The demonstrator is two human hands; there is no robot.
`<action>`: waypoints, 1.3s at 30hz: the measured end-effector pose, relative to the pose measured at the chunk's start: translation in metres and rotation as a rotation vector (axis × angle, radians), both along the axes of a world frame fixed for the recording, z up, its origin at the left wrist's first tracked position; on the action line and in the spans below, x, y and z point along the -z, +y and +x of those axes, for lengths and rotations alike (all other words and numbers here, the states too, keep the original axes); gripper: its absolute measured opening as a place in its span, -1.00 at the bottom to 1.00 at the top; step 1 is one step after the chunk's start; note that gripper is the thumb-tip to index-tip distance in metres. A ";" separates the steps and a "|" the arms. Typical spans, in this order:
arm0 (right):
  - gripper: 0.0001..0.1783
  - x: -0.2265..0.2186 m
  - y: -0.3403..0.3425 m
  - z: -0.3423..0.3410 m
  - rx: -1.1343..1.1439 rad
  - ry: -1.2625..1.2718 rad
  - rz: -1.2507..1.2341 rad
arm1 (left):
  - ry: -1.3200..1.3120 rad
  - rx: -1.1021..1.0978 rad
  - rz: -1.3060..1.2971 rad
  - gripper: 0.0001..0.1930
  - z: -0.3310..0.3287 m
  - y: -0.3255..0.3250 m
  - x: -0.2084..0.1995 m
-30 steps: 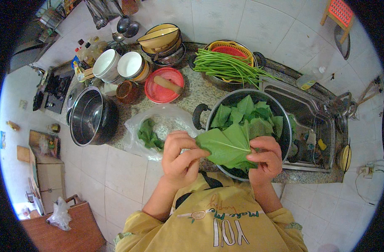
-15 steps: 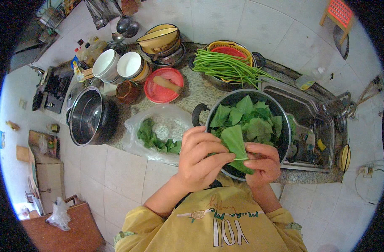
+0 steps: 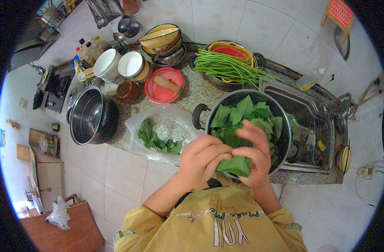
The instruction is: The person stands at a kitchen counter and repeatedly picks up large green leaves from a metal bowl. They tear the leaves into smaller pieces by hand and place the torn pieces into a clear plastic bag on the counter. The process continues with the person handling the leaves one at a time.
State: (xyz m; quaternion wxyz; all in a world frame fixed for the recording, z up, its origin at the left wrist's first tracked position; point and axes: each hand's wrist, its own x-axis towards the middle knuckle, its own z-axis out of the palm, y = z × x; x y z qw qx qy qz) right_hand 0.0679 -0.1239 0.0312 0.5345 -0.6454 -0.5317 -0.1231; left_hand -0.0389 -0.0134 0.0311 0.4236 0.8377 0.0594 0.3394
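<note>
My left hand (image 3: 203, 158) and my right hand (image 3: 257, 158) meet over the near rim of a dark pot (image 3: 289, 145). Between them is a green leaf (image 3: 235, 166), its broad end hanging below the fingertips. The left thumb and fingers pinch at its upper edge. My right thumb and index finger close on it there too, while other right fingers stick out over the pot. A heap of loose green leaves (image 3: 246, 110) fills much of the pot. Left of my left hand, a clear plastic bag (image 3: 175, 119) lies spread on the counter with more leaves (image 3: 152, 136) in it.
Long green stems (image 3: 229, 67) lie across a yellow basket (image 3: 242, 47) behind the pot. On the right is a metal sink (image 3: 313, 113). Leftward stand a red plate (image 3: 158, 95) bearing a wooden pestle-like stick (image 3: 167, 84), stacked bowls (image 3: 131, 64) and an empty black pot (image 3: 86, 113).
The leaf has turned and dropped lower between my hands. My right hand has shifted up, its fingers now spread over the pot; my left hand has lowered slightly.
</note>
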 end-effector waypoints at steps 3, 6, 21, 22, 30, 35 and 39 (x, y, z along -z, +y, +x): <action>-0.81 0.008 -0.002 0.001 -0.150 0.188 -0.054 | 0.070 0.000 -0.163 -0.89 -0.001 -0.001 0.005; -0.83 0.010 -0.009 0.005 -0.123 0.247 -0.072 | 0.026 -0.063 -0.419 -0.93 0.000 0.002 0.008; -0.81 0.008 -0.015 0.010 -0.068 0.285 -0.003 | -0.386 -0.288 -0.706 -0.79 -0.010 0.040 0.013; -0.81 0.007 -0.014 0.010 -0.076 0.286 0.001 | -0.324 -0.404 -0.525 -0.83 -0.003 0.035 0.008; -0.76 0.008 -0.010 0.007 -0.018 0.435 -0.151 | 0.259 0.227 -0.312 -0.81 0.007 0.019 0.001; -0.82 0.012 -0.014 0.007 0.142 0.662 -0.283 | 0.190 -0.034 -0.573 -0.87 0.007 0.022 0.031; -0.81 0.016 -0.014 0.009 0.264 0.917 -0.259 | 0.297 -0.115 -0.737 -0.69 -0.001 0.035 0.027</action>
